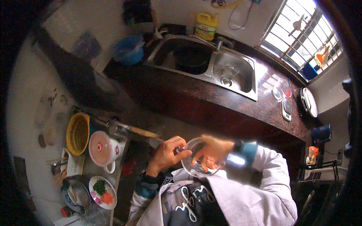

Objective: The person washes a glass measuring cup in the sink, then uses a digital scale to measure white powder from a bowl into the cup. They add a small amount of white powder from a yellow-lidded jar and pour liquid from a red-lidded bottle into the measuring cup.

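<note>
In front of my chest is a clear round bowl [190,165], tilted, with some dark and whitish matter near its bottom. My right hand [216,151] grips it, several fingers showing within its outline; whether they are inside or behind the clear wall I cannot tell. My left hand [169,154], at the bowl's left rim, pinches a small dark, shiny thing [180,149] between thumb and fingers. What that thing is cannot be made out.
At left stand a yellow basket [77,134], a lidded mug [103,148], a plate [113,195] of chopped green, orange and pink food, and a metal pot [76,195]. Ahead, a dark counter holds a double steel sink [233,70], a yellow jug [206,26], a blue bowl [128,50] and a kitchen scale [286,110].
</note>
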Action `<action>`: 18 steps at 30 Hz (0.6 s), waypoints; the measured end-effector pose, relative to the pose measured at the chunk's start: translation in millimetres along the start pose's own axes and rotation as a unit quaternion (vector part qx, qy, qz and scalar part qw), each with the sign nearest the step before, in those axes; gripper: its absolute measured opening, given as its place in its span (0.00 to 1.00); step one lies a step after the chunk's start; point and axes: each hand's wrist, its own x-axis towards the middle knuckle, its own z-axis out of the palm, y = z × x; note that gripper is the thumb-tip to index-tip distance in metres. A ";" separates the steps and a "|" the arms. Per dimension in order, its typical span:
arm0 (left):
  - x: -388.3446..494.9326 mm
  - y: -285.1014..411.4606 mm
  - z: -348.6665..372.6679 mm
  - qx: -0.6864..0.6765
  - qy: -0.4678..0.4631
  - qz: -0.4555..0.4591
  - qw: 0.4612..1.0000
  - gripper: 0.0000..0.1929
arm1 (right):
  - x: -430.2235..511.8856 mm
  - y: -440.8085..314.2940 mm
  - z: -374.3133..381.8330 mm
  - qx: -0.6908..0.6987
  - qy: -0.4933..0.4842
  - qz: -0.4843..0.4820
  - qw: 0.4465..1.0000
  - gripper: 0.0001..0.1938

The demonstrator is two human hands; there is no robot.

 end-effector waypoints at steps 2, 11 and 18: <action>39.4 -4.8 15.0 0.014 -0.040 -0.003 0.999 0.13 | -34.5 -8.9 -19.5 -0.014 -0.024 0.021 0.999 0.63; 194.0 -58.4 82.2 -0.153 0.080 -0.125 0.977 0.14 | -218.0 -34.1 -87.3 0.038 0.180 -0.202 0.962 0.49; 259.7 -107.5 111.6 -0.110 0.251 -0.176 0.945 0.15 | -257.5 -8.1 -80.6 0.010 0.308 -0.327 0.893 0.13</action>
